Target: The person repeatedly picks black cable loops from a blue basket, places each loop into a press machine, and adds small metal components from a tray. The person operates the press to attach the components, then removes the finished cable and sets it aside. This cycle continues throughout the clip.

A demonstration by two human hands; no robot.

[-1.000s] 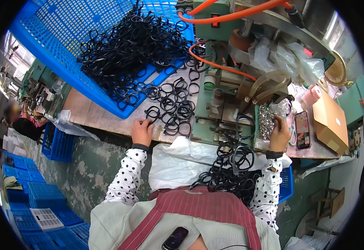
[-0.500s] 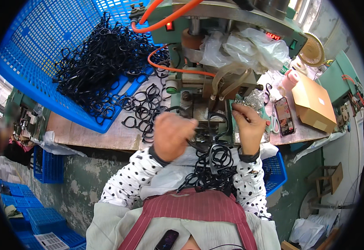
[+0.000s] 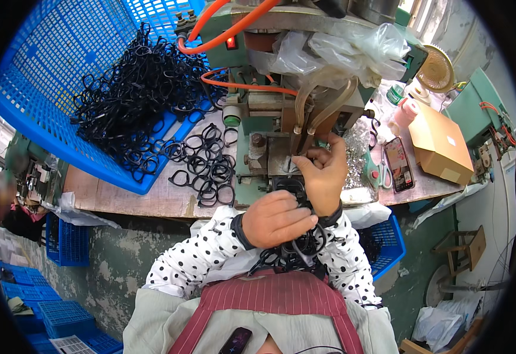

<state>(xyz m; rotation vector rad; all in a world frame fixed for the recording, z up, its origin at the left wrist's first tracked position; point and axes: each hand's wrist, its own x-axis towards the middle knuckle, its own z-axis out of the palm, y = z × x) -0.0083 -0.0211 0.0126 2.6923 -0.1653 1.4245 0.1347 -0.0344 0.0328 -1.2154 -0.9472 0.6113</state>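
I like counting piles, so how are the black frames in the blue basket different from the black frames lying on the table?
The black frames in the blue basket are many, heaped and tangled on top of each other. The black frames on the table are far fewer and lie flat and spread out, mostly side by side. The basket heap sits farther from the left hand; the table ones lie nearer it. Both groups look like the same black eyeglass fronts.

1. We note the green machine (image 3: 281,118) fills the bench centre; its hoses (image 3: 323,112) hang over the slot where the right hand (image 3: 323,174) works.
2. Loose black frames (image 3: 205,168) cover the bench left of it, beside the blue basket (image 3: 39,106).
3. The left hand (image 3: 276,218) blocks the front approach.
4. Right: phone (image 3: 398,164) and cardboard box (image 3: 438,144) crowd the bench.
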